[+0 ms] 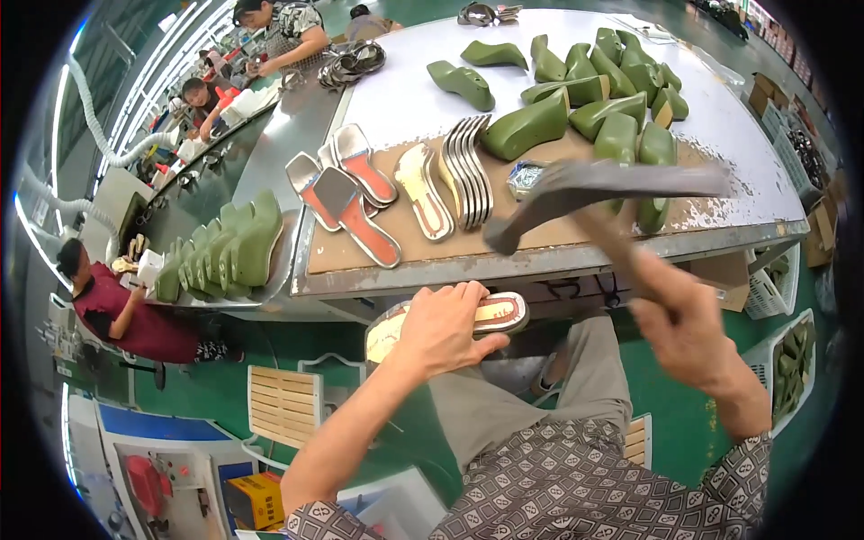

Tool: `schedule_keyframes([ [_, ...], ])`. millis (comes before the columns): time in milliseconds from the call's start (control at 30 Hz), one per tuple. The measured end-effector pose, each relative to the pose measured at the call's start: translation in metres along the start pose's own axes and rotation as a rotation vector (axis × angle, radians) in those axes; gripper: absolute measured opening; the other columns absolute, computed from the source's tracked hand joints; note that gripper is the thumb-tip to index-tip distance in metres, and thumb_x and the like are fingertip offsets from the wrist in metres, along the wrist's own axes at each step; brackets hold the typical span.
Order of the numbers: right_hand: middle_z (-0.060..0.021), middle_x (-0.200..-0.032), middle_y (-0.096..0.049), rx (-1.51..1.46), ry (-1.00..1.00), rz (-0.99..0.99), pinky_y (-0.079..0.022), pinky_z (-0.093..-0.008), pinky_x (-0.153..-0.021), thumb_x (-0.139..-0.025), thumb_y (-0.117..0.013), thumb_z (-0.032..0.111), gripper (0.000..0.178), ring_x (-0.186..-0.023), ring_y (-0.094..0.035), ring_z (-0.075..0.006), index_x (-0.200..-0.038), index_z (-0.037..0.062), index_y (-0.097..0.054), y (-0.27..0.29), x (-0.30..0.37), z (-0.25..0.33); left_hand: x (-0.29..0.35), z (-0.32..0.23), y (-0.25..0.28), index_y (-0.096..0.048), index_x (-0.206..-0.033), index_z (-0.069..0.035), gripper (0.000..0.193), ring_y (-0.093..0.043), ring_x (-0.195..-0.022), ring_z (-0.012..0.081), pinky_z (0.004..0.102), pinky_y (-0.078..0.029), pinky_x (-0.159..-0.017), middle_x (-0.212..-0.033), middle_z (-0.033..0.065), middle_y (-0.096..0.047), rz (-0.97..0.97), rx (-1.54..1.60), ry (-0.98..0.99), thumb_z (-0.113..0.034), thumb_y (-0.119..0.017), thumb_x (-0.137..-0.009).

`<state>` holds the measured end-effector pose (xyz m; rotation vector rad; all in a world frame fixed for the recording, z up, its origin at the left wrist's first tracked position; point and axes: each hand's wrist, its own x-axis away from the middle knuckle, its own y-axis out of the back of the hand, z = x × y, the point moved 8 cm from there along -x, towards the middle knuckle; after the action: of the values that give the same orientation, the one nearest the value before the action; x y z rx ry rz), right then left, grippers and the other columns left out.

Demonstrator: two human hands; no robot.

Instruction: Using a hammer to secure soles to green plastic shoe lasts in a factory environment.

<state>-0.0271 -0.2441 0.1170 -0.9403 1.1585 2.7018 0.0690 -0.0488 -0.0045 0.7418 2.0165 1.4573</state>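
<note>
My left hand [441, 328] is wrapped over a shoe insole [504, 311], pale with a red-brown band near its edge, just above my lap. What lies under the insole is hidden. In my right hand [691, 333] is a hammer [621, 183], gripped by its wooden handle, its slightly blurred dark head raised over the table's front edge. Ahead on the brown board are a pale insole [425, 193], a nested stack of insoles [466, 171] seen edge-on and several red-and-silver insoles [360, 211]. A small box [525, 179] sits beside the hammer head, partly covered by it.
Green shoe lasts [526, 126] crowd the white table [396, 85]. More lasts [236, 247] stand in a row on the metal bench at left. At right are crates [776, 360] of lasts. A wooden-slat chair [284, 405] stands at lower left. Other people work at far left.
</note>
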Motion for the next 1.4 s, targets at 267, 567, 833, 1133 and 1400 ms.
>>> schedule_keyframes([
  [267, -0.024, -0.098, -0.066, -0.081, -0.366, 0.389, -0.053, -0.0377, -0.073, -0.09, -0.059, 0.003, 0.034, -0.083, -0.068, -0.0326, -0.122, -0.0039, -0.056, -0.055, 0.042, -0.044, -0.011, -0.005, -0.019, -0.053, -0.102, -0.005, 0.057, -0.062, -0.088, 0.027, 0.0393, -0.043, -0.079, -0.089, 0.0109, -0.062, 0.156, -0.171, -0.049, -0.04, -0.08, -0.065],
  [567, -0.0074, -0.069, -0.049, -0.262, -0.207, 0.149, -0.041, -0.0332, -0.045, -0.087, -0.059, 0.0, 0.012, -0.054, -0.051, -0.0196, -0.099, 0.0018, -0.057, -0.038, 0.099, -0.059, -0.014, -0.013, -0.015, -0.053, -0.101, -0.004, 0.055, -0.062, -0.087, 0.0286, 0.04, -0.044, -0.077, -0.089, 0.0117, -0.062, 0.114, -0.169, -0.082, -0.038, -0.079, -0.066],
  [833, 0.0031, -0.063, -0.037, -0.178, -0.183, -0.044, -0.032, -0.0278, -0.045, -0.09, -0.057, 0.005, 0.011, -0.052, -0.033, -0.0119, -0.089, -0.0046, -0.051, -0.012, 0.049, -0.019, -0.003, 0.003, -0.015, -0.054, -0.101, -0.005, 0.054, -0.063, -0.086, 0.0278, 0.04, -0.045, -0.076, -0.088, 0.011, -0.063, 0.105, -0.156, -0.019, -0.038, -0.078, -0.064],
  [1133, -0.0082, -0.057, -0.043, -0.145, -0.288, 0.033, -0.038, -0.03, -0.045, -0.087, -0.063, 0.001, 0.008, -0.049, -0.046, -0.0127, -0.093, 0.004, -0.058, -0.07, 0.072, -0.039, -0.008, 0.002, -0.016, -0.055, -0.092, -0.005, 0.053, -0.063, -0.082, 0.0275, 0.0396, -0.046, -0.073, -0.081, 0.0104, -0.063, 0.075, -0.132, -0.039, -0.038, -0.083, -0.061],
  [1400, -0.0087, -0.087, -0.062, -0.261, -0.413, 0.082, -0.046, -0.0266, -0.06, -0.089, -0.063, 0.001, 0.043, -0.07, -0.053, -0.0107, -0.13, 0.002, -0.048, -0.101, 0.108, -0.057, -0.007, 0.002, -0.01, -0.056, -0.104, -0.001, 0.064, -0.061, -0.095, 0.0264, 0.0398, -0.045, -0.083, -0.092, 0.0117, -0.064, 0.096, -0.069, -0.039, -0.042, -0.082, -0.062],
])
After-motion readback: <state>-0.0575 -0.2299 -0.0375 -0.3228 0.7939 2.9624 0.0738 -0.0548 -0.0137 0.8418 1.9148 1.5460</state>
